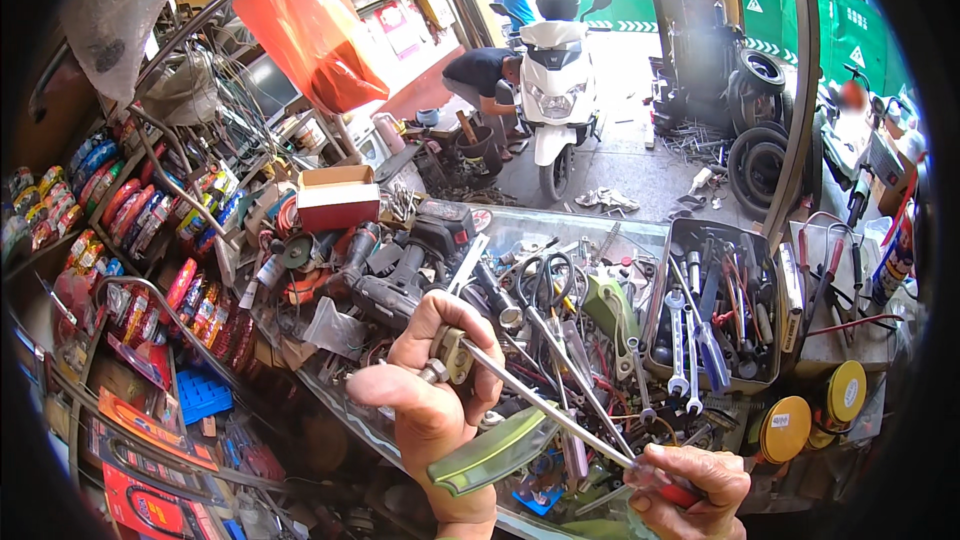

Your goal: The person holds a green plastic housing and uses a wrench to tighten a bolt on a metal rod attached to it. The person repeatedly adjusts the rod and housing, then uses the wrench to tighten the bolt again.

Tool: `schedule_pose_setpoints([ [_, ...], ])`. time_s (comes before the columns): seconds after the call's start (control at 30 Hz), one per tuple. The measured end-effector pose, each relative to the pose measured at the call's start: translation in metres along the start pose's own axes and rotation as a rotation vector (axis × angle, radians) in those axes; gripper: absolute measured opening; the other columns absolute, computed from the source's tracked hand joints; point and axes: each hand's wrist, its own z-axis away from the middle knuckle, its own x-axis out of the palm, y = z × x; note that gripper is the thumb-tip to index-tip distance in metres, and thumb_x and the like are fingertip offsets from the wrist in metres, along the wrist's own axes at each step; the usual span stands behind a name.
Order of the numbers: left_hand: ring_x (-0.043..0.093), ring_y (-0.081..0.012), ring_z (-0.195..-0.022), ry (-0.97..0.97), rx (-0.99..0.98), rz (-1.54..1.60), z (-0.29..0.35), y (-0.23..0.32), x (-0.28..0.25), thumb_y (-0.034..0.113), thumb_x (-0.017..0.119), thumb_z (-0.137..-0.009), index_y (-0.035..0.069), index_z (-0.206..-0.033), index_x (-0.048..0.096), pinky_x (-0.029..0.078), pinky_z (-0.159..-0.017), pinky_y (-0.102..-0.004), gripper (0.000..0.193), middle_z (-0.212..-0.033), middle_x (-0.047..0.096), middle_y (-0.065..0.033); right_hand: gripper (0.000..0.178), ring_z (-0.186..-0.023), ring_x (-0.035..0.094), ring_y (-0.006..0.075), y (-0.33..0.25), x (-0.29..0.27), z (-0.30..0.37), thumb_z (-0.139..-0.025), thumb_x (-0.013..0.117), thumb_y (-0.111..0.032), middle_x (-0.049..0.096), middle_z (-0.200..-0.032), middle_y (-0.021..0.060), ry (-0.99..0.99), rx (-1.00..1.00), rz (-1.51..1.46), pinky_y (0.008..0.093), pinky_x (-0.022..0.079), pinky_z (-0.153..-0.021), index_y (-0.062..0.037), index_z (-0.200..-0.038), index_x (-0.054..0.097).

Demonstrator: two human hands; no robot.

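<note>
In front of me, my left hand (432, 415) is closed around a small brassy metal fitting (456, 356) with a bolt (433, 372) sticking out of it. My right hand (695, 488), at the lower right, grips the red handle of a screwdriver (560, 418). Its long shaft slants up to the left, and the tip meets the fitting; the exact contact is hidden by my fingers. A green curved piece (495, 450) shows against my left wrist; how it is held there I cannot tell. Beneath both hands lies a glass-topped counter (610, 232) heaped with tools.
A metal tray (660, 340) of pliers and wrenches (677, 345) sits right of the heap. A cordless drill (395, 285) and a red box (338, 200) lie left. Yellow round tins (785, 430) stand right. Beyond, a person (485, 75) bends beside a white scooter (553, 90).
</note>
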Motion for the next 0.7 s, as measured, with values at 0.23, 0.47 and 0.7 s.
schedule_pose_setpoints([
  [0.23,0.038,-0.0033,-0.046,-0.038,0.112,-0.412,0.002,0.004,-0.011,0.089,0.039,-0.053,0.002,-0.076,0.05,0.027,-0.043,-0.0174,0.091,-0.058,0.045,0.0015,0.041,-0.077,0.065,0.0135,-0.009,-0.008,0.003,-0.077,0.066,0.009,0.069,-0.09,0.0116,0.01,0.133,-0.099,0.0223,0.05,-0.069,0.0089,-0.117,0.061],
  [0.47,0.032,-0.004,-0.046,-0.367,0.217,-0.568,-0.004,0.004,-0.027,0.04,0.092,-0.052,0.006,-0.072,0.056,0.022,-0.044,-0.0231,0.054,-0.052,0.037,0.0037,0.041,-0.058,0.066,0.0187,-0.014,-0.021,0.011,-0.083,0.063,-0.016,0.069,-0.085,0.0233,0.154,0.543,-0.38,0.0205,0.037,-0.037,0.016,-0.108,0.061],
  [0.7,0.036,-0.0038,-0.045,-0.543,0.206,-0.629,-0.009,0.012,-0.024,0.038,0.091,-0.06,0.006,-0.067,0.053,0.029,-0.042,-0.0237,0.05,-0.048,0.04,0.0027,0.048,-0.048,0.051,0.018,-0.008,-0.035,0.014,-0.083,0.058,-0.019,0.058,-0.074,0.0191,0.051,0.957,-0.78,0.0261,0.028,-0.036,0.0226,-0.107,0.055],
])
